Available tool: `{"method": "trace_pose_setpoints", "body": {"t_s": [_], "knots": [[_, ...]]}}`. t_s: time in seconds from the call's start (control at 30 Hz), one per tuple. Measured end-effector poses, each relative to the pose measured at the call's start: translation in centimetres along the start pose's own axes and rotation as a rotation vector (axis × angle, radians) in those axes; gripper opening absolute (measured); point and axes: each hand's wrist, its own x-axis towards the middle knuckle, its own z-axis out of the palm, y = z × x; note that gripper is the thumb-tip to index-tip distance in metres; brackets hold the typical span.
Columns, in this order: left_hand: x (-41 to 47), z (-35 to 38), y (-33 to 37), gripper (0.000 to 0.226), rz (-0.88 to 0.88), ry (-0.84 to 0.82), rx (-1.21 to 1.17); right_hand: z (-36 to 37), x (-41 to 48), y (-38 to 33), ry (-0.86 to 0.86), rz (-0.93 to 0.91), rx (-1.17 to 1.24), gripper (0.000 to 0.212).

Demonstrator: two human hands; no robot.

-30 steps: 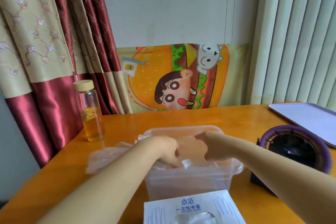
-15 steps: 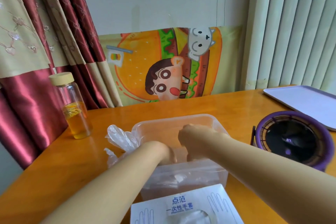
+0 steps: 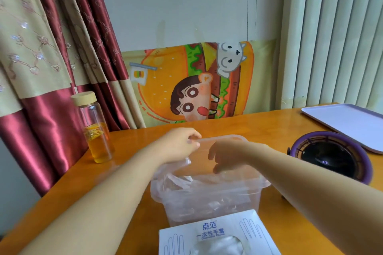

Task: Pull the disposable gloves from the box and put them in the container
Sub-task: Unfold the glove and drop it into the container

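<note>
A clear plastic container [image 3: 209,203] stands in the middle of the orange table, with crumpled transparent disposable gloves [image 3: 182,179] bunched inside along its left side. My left hand [image 3: 181,145] is at the container's far left rim, fingers curled, pinching a glove film that hangs below it. My right hand [image 3: 226,154] hovers over the container's opening, fingers pointing down and loosely bent, with nothing gripped. The white glove box [image 3: 215,234] lies at the near edge, a glove showing in its oval opening.
A glass bottle [image 3: 97,130] of yellow liquid stands at the left, near the red curtain. A round purple-rimmed device [image 3: 331,155] sits right of the container, under my right forearm. A pale lavender tray [image 3: 348,122] lies at the far right.
My left hand rose from inside the container to its far left rim. The glove that bulged over the left side now hangs into the container. My right hand's fist loosened.
</note>
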Motion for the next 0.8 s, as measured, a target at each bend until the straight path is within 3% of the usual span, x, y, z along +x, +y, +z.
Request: {"method": "trace_pose_setpoints", "body": {"t_s": [0.07,0.17,0.23,0.3,0.43,0.5,0.8], "knots": [[-0.9,-1.9,0.4,0.029,0.045,0.187,-0.182,-1.9,-1.5,0.1,0.133,-0.059,0.304,0.035],[-2.2,-3.8,1.2,0.022,0.105,0.427,-0.4,-3.9,-4.6,-0.6,0.041,-0.197,0.818,0.039],[-2.8,-4.5,2.0,0.021,0.128,0.511,-0.518,-4.4,-6.3,-1.5,0.0,-0.268,0.981,0.055],[-3.3,-4.7,2.8,0.02,0.149,0.546,-0.622,-4.5,-7.3,-2.7,0.062,-0.291,1.045,0.063],[-4.3,-4.9,4.4,0.021,0.165,0.513,-0.812,-5.1,-8.2,-4.4,0.419,-0.271,1.075,0.034],[-4.7,-5.0,4.5,0.019,0.183,0.495,-0.84,-5.4,-8.5,-4.3,0.499,-0.268,1.092,0.014],[-6.9,-5.7,2.2,0.025,0.128,0.196,-0.866,-6.3,-9.6,-2.5,0.591,-0.216,1.195,0.022]]}}
